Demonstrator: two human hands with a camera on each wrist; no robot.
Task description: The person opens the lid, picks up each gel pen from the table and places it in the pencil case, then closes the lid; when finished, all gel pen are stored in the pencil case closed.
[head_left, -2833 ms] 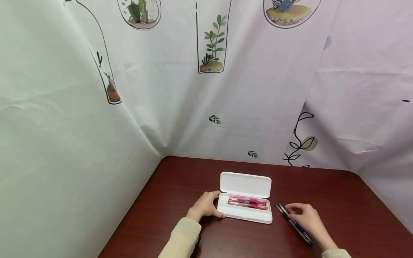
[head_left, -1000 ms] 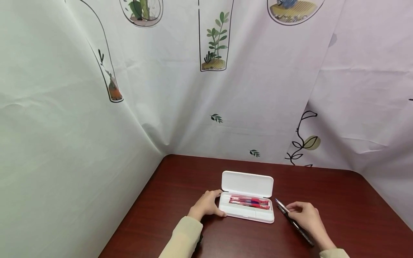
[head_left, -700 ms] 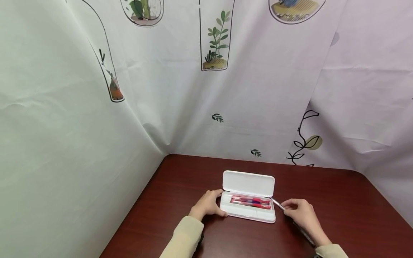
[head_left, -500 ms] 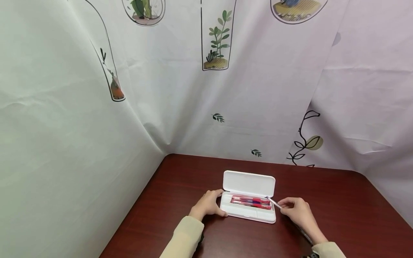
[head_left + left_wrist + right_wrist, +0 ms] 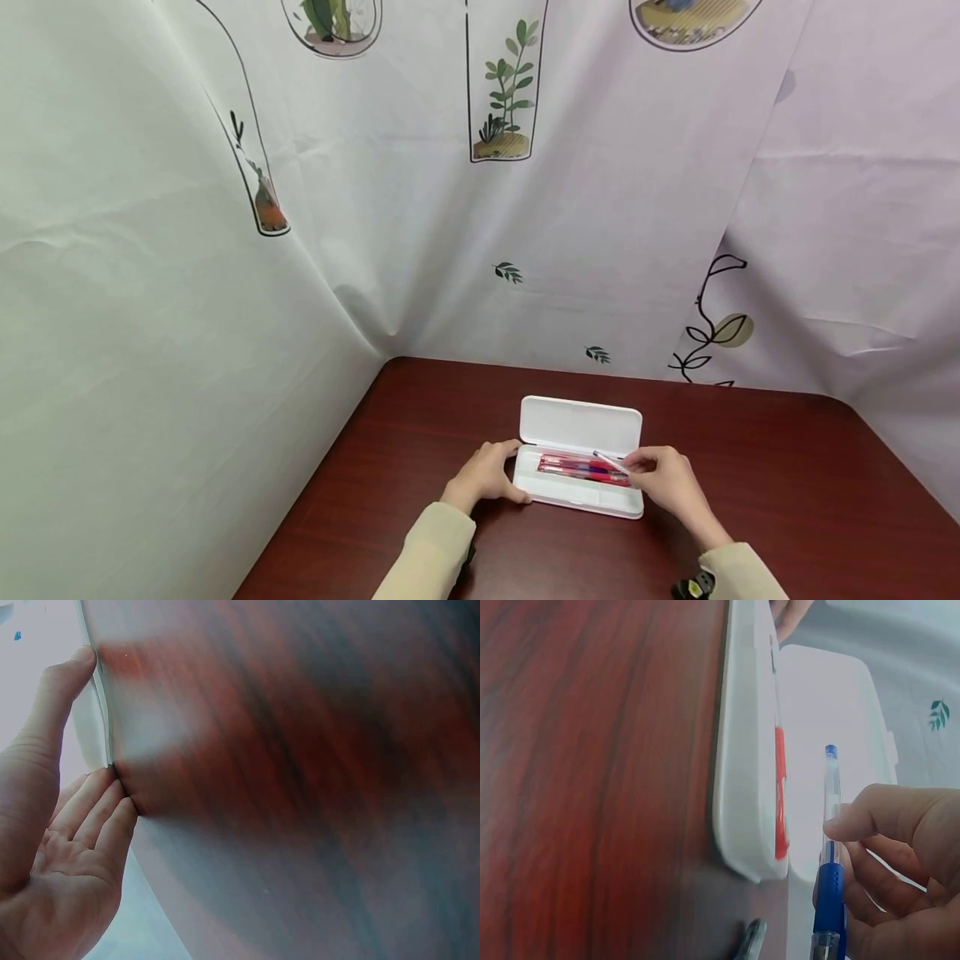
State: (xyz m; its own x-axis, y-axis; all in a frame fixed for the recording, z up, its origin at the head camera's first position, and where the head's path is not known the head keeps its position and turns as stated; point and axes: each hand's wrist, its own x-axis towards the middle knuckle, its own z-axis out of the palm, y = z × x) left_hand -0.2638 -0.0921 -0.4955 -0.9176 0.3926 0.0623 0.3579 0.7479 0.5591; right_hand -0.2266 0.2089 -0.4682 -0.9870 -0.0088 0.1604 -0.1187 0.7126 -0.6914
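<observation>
A white pencil case lies with its lid raised on the table. Several red pens rest inside it. My left hand holds the case's left end, thumb at the front corner and fingers at the back. My right hand pinches a clear-barrelled pen with a blue grip, held above the right part of the case. In the head view only the pale end of that pen shows, slanting over the red pens. Beyond the case's end, the right wrist view shows the tip of a dark pen.
Dark red wooden table surrounds the case. White printed cloth hangs behind the table and along its left side. A dark band with a round face sits at the right sleeve.
My right hand has lifted one pen from beside the case and carried it left over the open case. The left hand keeps its place on the case's left end.
</observation>
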